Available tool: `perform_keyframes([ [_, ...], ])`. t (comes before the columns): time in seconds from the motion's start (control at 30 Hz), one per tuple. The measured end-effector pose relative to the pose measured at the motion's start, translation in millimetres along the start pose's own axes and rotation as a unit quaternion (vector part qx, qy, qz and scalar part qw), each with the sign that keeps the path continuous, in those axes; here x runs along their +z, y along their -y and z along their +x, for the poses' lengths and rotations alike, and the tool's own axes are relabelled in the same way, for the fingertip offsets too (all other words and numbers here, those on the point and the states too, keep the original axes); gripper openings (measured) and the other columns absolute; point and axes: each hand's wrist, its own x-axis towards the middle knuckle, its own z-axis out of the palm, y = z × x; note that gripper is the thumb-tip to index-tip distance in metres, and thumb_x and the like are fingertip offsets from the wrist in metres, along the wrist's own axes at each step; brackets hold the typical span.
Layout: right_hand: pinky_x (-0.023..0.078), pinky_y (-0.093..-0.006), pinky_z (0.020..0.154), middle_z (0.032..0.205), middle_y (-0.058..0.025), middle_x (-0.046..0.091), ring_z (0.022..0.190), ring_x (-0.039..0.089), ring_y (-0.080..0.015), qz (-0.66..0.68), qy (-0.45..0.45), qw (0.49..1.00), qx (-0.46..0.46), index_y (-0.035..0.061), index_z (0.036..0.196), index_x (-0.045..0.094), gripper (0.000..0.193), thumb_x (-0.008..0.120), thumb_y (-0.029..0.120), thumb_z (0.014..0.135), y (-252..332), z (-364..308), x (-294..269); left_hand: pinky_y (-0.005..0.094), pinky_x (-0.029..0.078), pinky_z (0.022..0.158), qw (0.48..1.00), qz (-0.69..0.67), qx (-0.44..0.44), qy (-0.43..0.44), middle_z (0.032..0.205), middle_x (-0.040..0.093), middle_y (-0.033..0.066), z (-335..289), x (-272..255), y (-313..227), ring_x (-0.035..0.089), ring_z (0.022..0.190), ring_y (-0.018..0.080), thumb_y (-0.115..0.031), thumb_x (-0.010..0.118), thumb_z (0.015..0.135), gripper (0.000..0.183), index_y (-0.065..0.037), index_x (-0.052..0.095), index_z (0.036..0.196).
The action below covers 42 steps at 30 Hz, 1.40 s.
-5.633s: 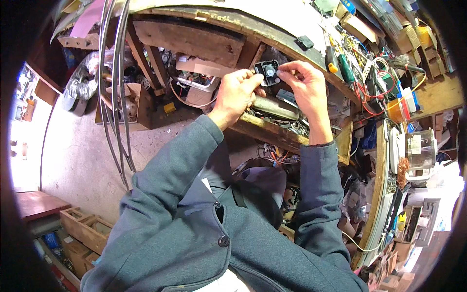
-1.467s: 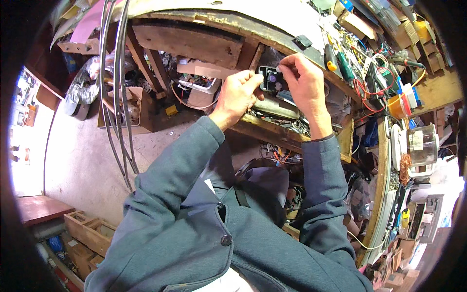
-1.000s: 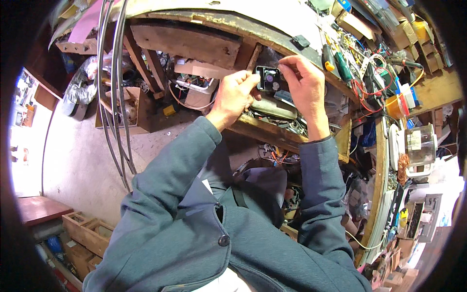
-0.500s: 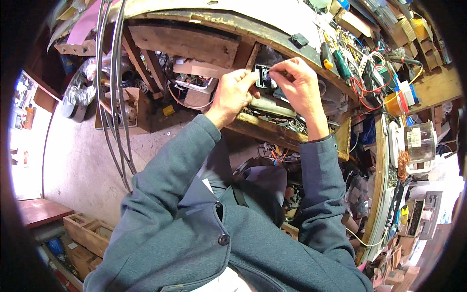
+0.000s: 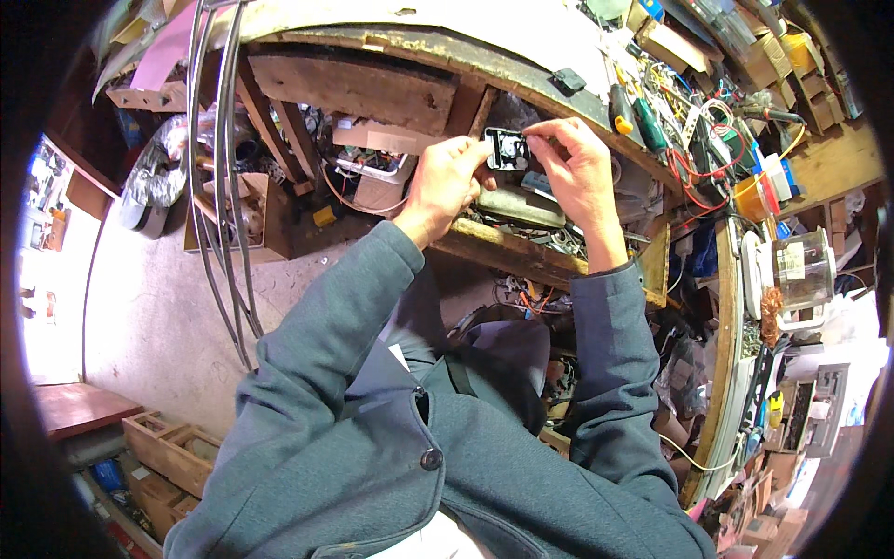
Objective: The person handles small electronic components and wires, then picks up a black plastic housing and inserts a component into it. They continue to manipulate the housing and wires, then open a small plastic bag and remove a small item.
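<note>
My left hand (image 5: 445, 186) grips the left edge of a small rectangular device case (image 5: 507, 149) between thumb and fingers. The case has a pale rim and a dark inside with bright parts in it. At its right edge is my right hand (image 5: 575, 163), thumb and fingertips pinched together. Whatever that pinch holds is too small to make out. Both hands are raised in front of the bench, above an open shelf under the top. On the bench edge beyond my right hand lies a small black flat piece (image 5: 568, 81).
Screwdrivers (image 5: 649, 124) and tangled red wires (image 5: 694, 186) crowd the bench to the right. Black cables (image 5: 223, 158) hang at the left. Beneath the bench top stand a white bin (image 5: 377, 168) and a cardboard box (image 5: 265, 219). A clear jar (image 5: 803, 270) is at the far right.
The case has tilted so its inside faces me more and catches light. My right fingertips have shifted slightly right, from over the case to its right edge.
</note>
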Motion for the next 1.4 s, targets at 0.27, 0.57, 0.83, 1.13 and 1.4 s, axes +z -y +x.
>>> perform_keyframes([
  [0.27, 0.055, -0.0368, 0.074, 0.092, -0.0087, 0.065, 0.085, 0.068, -0.0267, -0.093, 0.012, 0.994, -0.058, 0.0118, 0.097, 0.077, 0.011, 0.077, 0.012, 0.087, 4, -1, 1, 0.0218, 0.027, 0.039, 1.0, 0.009, 0.004, 0.001, 0.071, 0.068, 0.0074, 0, 0, 0, 0.041, 0.042, 0.0032, -0.027, 0.06, 0.105, 0.026, -0.007, 0.063, 0.09],
  [0.57, 0.053, -0.0351, 0.072, 0.094, -0.0079, 0.065, 0.081, 0.065, -0.0246, -0.063, 0.037, 0.995, -0.072, 0.0109, 0.102, 0.076, 0.023, 0.084, 0.015, 0.081, 12, 0, 0, 0.0215, 0.026, 0.039, 1.0, 0.005, 0.003, -0.003, 0.07, 0.067, 0.0062, -1, 2, 0, 0.04, 0.042, 0.0028, -0.027, 0.061, 0.105, 0.025, -0.006, 0.064, 0.093],
  [0.83, 0.055, -0.0379, 0.077, 0.094, -0.0107, 0.065, 0.088, 0.068, -0.0297, -0.042, 0.081, 0.996, -0.021, 0.0087, 0.105, 0.073, 0.022, 0.08, 0.012, 0.084, 18, 3, -3, 0.0209, 0.024, 0.04, 0.999, 0.034, 0.014, -0.006, 0.071, 0.067, 0.006, -1, 2, 2, 0.038, 0.043, 0.0016, -0.028, 0.062, 0.106, 0.024, -0.006, 0.066, 0.098],
  [1.13, 0.053, -0.0374, 0.073, 0.091, -0.0112, 0.064, 0.083, 0.067, -0.0277, -0.136, 0.034, 0.986, -0.089, 0.0052, 0.103, 0.072, 0.02, 0.079, 0.009, 0.085, 15, -4, -1, 0.0208, 0.024, 0.04, 0.999, 0.049, 0.02, -0.01, 0.071, 0.068, 0.0066, 1, 2, 5, 0.038, 0.042, 0.0015, -0.028, 0.062, 0.105, 0.024, -0.006, 0.066, 0.1],
  [1.4, 0.053, -0.0369, 0.077, 0.097, -0.0109, 0.062, 0.084, 0.065, -0.0295, -0.07, 0.081, 0.992, -0.069, 0.0082, 0.115, 0.07, 0.03, 0.077, 0.006, 0.086, 19, -3, -4, 0.0211, 0.024, 0.04, 0.999, 0.037, 0.02, -0.008, 0.07, 0.067, 0.0059, -1, 2, 3, 0.039, 0.043, 0.0012, -0.028, 0.063, 0.105, 0.024, -0.006, 0.066, 0.098],
])
